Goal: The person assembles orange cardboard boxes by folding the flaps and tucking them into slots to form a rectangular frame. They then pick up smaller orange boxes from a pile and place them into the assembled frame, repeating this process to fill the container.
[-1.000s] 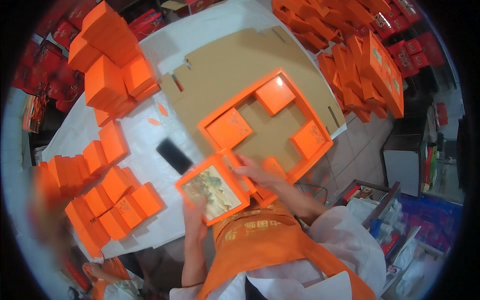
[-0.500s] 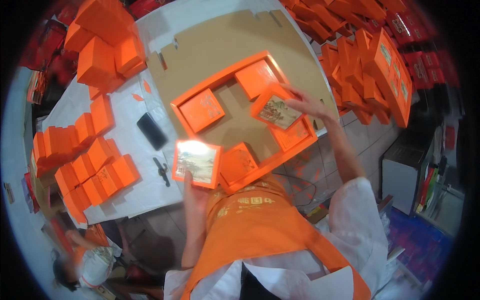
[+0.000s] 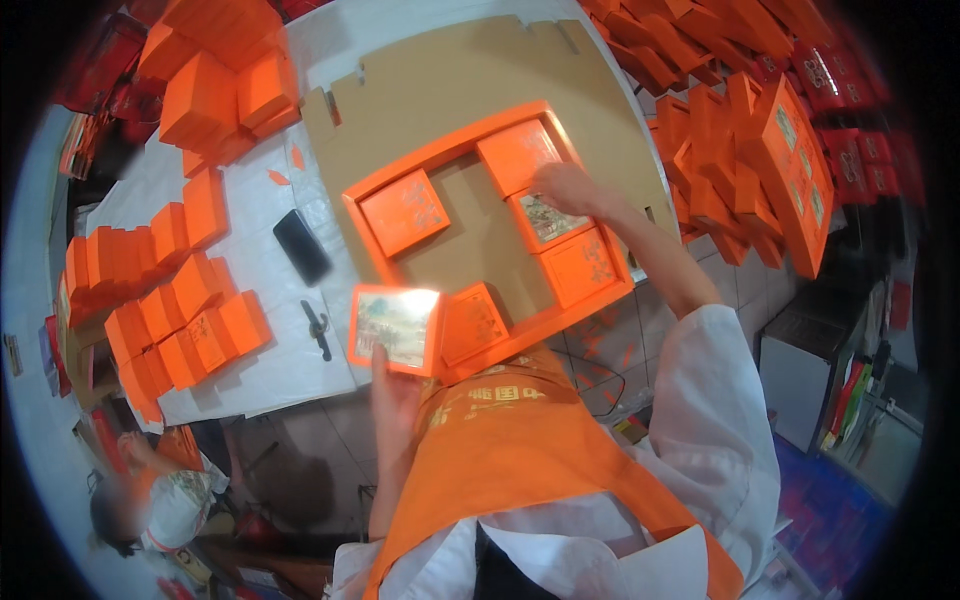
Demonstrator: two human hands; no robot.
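My left hand (image 3: 396, 385) grips a square orange box (image 3: 395, 328) with a landscape picture on its face, thumb on top and fingers hidden beneath. This box overlaps the near left corner of a large orange frame (image 3: 380, 265). My right hand (image 3: 566, 190) is closed over the upper edge of a second picture box (image 3: 548, 222), which sits along the frame's right side; its fingertips are partly hidden. Plain orange boxes lie above it (image 3: 515, 155) and below it (image 3: 580, 272). Two more are inside the frame, one at the far left (image 3: 405, 213) and one at the near side (image 3: 473, 325).
Brown cardboard (image 3: 430, 90) lies under the frame. To the left are a black phone (image 3: 301, 246), a dark tool (image 3: 318, 330), rows of orange boxes (image 3: 190, 340) and a taller stack (image 3: 205, 100). Orange frames (image 3: 715, 160) lean at right. A co-worker (image 3: 180, 500) is at lower left.
My right hand has brought its picture box down into the frame's right side, between two plain boxes, and its fingers have curled in. My left hand keeps its box nearly in place.
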